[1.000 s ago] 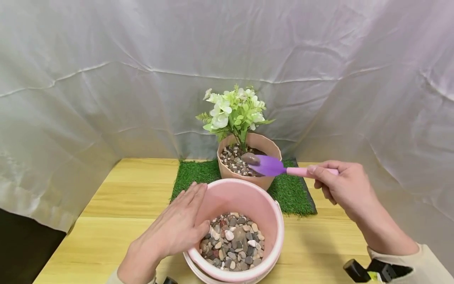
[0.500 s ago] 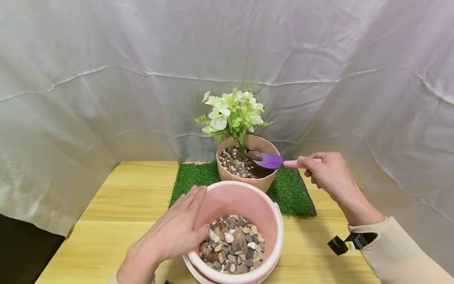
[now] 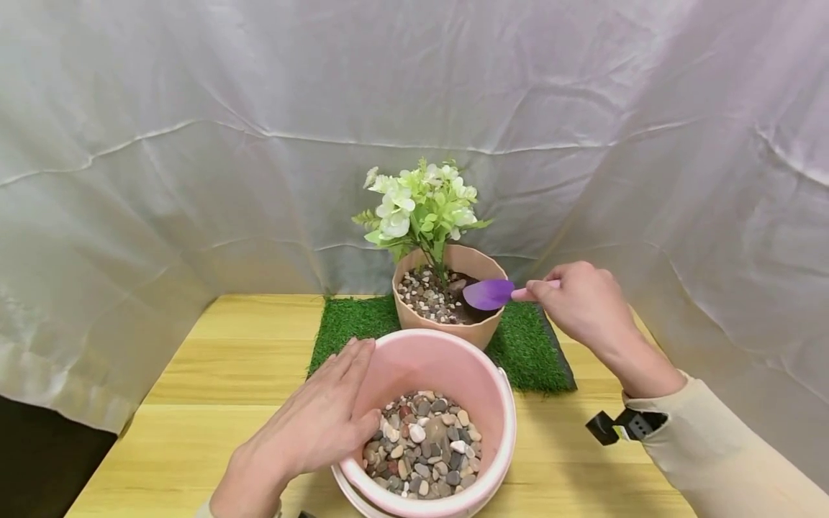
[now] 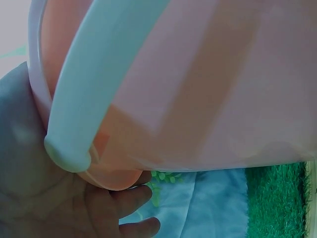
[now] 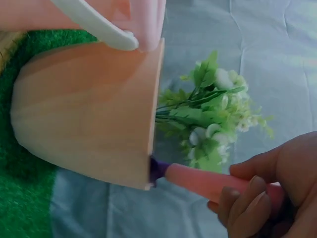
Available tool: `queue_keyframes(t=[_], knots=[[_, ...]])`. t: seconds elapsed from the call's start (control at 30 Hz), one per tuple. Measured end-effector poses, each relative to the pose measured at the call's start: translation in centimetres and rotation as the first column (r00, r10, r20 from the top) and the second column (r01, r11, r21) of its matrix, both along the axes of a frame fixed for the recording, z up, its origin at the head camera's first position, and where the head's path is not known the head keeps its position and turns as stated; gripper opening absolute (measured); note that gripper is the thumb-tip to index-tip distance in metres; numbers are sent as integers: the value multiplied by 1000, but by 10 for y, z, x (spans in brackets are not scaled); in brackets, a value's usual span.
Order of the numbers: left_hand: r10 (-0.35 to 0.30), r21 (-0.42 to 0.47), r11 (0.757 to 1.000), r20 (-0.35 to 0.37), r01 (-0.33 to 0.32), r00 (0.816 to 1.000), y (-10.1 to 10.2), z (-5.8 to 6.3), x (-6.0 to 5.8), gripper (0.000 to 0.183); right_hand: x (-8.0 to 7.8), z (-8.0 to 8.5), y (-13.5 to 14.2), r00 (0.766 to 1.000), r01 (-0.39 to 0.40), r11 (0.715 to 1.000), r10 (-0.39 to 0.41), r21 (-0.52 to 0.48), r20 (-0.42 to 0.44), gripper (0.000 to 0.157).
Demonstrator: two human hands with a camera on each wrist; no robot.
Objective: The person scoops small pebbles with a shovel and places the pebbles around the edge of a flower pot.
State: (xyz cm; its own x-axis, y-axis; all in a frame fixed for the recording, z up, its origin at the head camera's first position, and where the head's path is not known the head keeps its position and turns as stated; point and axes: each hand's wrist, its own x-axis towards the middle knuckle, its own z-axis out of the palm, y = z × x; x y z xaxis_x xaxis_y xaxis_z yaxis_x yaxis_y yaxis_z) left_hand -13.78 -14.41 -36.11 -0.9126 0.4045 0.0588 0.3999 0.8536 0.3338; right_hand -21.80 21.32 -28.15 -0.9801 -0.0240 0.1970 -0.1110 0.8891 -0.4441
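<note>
My right hand (image 3: pixel 586 306) grips the pink handle of a small trowel (image 3: pixel 488 294); its purple blade is tilted over the right side of a peach flowerpot (image 3: pixel 447 330). A brown stone (image 3: pixel 457 285) lies in the pot, just beyond the blade tip. White flowers (image 3: pixel 421 205) with green leaves rise from the pot, with small pebbles and dark soil at their base. My left hand (image 3: pixel 311 424) rests against the left rim of a pink bucket (image 3: pixel 447 360), fingers fairly straight along it and thumb over the edge. In the left wrist view, its palm (image 4: pixel 44 198) lies by the bucket handle (image 4: pixel 99 94).
Inside the bucket are many mixed pebbles (image 3: pixel 421 450). The pot stands on a green turf mat (image 3: pixel 537 352), behind the bucket on a wooden table (image 3: pixel 214 374). Grey cloth (image 3: pixel 259 180) hangs around the back and sides.
My right hand has moved left and forward and turned the trowel. The brown stone has slid off the blade into the pot. My left hand stays on the bucket.
</note>
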Motion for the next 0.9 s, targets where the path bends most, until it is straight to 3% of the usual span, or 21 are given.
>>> queue_keyframes(t=[0.37,0.63,0.9], knots=[[5,22,1000,11,-5,1000,-2,-2,-1,91,8,5,-11,997,16,993,-7,113,-80,35],[14,28,999,19,-15,1000,-3,-4,-1,92,11,1,-20,992,-13,986,33,168,-121,38],[5,28,1000,8,-5,1000,-3,-5,-3,92,27,3,-18,987,16,996,-2,88,-159,41]])
